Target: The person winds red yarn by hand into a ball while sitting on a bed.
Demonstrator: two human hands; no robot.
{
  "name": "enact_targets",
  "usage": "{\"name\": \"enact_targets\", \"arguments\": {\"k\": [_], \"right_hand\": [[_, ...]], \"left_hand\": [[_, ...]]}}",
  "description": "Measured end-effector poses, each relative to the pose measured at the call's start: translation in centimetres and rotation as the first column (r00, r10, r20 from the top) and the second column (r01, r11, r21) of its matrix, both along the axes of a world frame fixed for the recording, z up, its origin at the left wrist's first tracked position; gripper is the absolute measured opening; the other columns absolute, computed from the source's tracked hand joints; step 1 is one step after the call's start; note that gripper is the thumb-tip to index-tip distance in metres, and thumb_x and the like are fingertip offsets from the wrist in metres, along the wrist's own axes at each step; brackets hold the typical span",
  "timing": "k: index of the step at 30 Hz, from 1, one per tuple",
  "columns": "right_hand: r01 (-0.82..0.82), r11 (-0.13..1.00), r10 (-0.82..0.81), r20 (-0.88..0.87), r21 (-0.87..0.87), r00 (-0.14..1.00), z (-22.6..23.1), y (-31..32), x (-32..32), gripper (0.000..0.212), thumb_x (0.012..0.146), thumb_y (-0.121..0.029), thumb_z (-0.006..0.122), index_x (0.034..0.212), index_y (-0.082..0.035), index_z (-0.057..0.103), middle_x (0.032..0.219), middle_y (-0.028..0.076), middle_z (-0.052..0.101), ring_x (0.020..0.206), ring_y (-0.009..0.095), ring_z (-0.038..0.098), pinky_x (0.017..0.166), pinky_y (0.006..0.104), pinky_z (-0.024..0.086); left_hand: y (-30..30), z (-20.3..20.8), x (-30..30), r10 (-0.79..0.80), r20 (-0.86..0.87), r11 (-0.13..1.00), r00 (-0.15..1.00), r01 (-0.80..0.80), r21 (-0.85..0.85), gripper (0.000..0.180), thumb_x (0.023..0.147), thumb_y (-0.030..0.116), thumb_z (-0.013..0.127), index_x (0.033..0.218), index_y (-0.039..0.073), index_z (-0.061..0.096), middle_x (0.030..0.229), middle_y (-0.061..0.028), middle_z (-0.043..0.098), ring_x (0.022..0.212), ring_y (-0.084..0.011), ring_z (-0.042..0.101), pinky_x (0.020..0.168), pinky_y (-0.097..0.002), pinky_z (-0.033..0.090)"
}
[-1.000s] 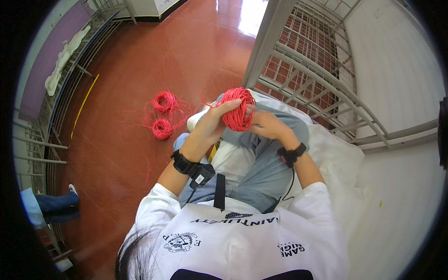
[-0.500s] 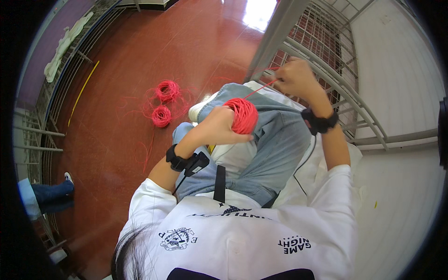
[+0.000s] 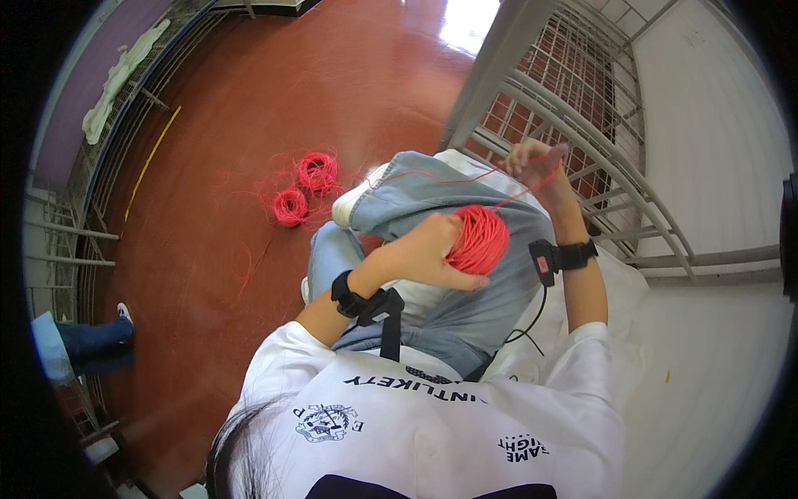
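Observation:
My left hand (image 3: 420, 252) is wrapped round a wound ball of red string (image 3: 482, 239) above my lap. Up and to the right of it, my right hand (image 3: 539, 170) has its fingers curled on a strand (image 3: 519, 196) that runs from the ball, its thumb sticking out. A looser length of the string (image 3: 440, 179) trails from the right hand over my raised knee toward the floor. Two tangled red coils, one nearer (image 3: 290, 207) and one farther (image 3: 317, 173), lie on the floor to the left.
I sit cross-legged in jeans on a white surface. A grey metal bed frame (image 3: 490, 75) rises at the right, and a metal rack (image 3: 141, 108) lines the left side. A yellow strip (image 3: 154, 160) marks the red floor. Another person's leg (image 3: 96, 338) shows at far left.
My left hand and the ball have moved right and slightly nearer. My right hand has come down and turned, and the two hands are closer together.

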State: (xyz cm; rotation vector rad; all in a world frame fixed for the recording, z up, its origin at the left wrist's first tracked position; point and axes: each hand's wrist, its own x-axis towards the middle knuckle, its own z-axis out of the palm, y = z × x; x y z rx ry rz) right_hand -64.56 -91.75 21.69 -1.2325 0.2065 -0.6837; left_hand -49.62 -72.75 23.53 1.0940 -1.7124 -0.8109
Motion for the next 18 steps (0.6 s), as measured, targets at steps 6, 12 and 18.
{"name": "enact_targets", "arguments": {"k": [6,12,18], "right_hand": [[-0.468,0.65,0.065,-0.57,-0.599,0.819,0.2,-2.2,7.2,0.061,0.085,-0.057,0.04,0.064,-0.002,0.056,0.049,0.006,0.048,0.049,0.023,0.051,0.054,0.0364,0.04],[-0.628,-0.379,-0.592,-0.343,-0.68,0.729,0.6,-8.6,7.2,0.034,0.078,-0.032,0.053,0.056,-0.007,0.063,0.059,0.013,0.06,0.06,0.029,0.06,0.053,0.038,0.046],[-0.828,-0.091,-0.913,-0.285,-0.554,0.291,-2.7,-10.2,-5.4,0.013,0.073,-0.019,0.056,0.07,-0.01,0.064,0.067,0.006,0.062,0.068,0.024,0.063,0.056,0.0372,0.049]], "left_hand": [[1.3,-4.3,1.1,-0.018,0.051,0.983,0.999,0.008,0.183,0.045,0.06,0.026,0.078,0.053,0.002,0.04,0.056,-0.0087,0.045,0.052,-0.0155,0.041,0.048,-0.03,0.034],[-0.1,-8.7,2.9,0.193,-0.06,0.956,0.979,-0.174,0.237,0.024,0.067,0.019,0.074,0.076,0.001,0.06,0.059,0.0004,0.053,0.055,-0.0052,0.047,0.051,-0.023,0.039],[-3.0,-6.8,4.2,0.17,-0.199,0.866,0.965,-0.05,0.497,0.024,0.068,0.023,0.075,0.069,0.004,0.06,0.059,0.0035,0.054,0.052,-0.0039,0.046,0.049,-0.0207,0.036]]}}
